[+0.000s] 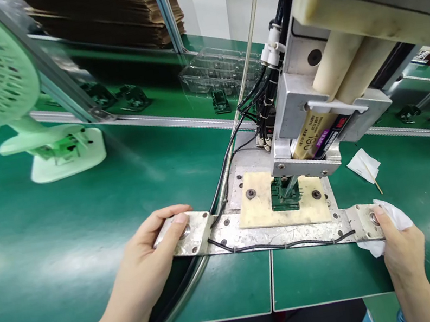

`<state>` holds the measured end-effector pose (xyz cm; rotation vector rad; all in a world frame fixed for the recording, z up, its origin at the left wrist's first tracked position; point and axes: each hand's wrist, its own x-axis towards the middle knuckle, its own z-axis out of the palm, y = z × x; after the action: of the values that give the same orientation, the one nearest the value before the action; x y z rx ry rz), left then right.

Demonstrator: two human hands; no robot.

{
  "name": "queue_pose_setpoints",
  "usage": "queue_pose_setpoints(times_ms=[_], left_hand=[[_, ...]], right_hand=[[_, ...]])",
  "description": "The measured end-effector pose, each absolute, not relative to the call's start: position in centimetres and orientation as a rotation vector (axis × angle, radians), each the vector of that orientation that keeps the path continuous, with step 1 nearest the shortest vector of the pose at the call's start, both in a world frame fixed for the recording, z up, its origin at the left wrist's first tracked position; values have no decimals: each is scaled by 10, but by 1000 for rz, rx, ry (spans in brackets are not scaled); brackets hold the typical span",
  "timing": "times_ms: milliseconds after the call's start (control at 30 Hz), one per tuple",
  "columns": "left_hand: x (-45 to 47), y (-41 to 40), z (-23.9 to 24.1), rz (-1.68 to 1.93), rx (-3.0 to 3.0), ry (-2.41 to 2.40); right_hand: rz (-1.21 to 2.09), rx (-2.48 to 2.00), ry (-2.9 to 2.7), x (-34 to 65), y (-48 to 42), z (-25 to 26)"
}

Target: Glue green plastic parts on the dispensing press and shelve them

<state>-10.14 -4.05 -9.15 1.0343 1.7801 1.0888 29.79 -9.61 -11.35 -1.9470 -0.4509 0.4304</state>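
My left hand (153,248) is closed round the left metal button block (200,232), with the thumb on its round button. At the other end of the base plate (269,237), my right hand (404,244) grips the right button block (362,216), thumb on the button. A white tissue (395,216) is between that hand's fingers and the block. Between my hands, a dark green plastic part (283,201) sits on a cream fixture plate (252,212). Directly above it is a glue dispenser holding a twin-barrel adhesive cartridge (313,136), its clear nozzle reaching down to the part.
A green fan (68,158) stands at the left. Black cables (225,170) run beside the machine. Behind the rail are a clear plastic tray (220,69) and several dark green parts (220,101). A folded tissue (364,164) with a thin stick lies at the right.
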Motion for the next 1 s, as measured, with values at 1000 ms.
queue_pose_setpoints(times_ms=[1000], left_hand=[[-97,-42,-86,1090,989,1781]], right_hand=[[410,-1917,-486,298,-98,-113]])
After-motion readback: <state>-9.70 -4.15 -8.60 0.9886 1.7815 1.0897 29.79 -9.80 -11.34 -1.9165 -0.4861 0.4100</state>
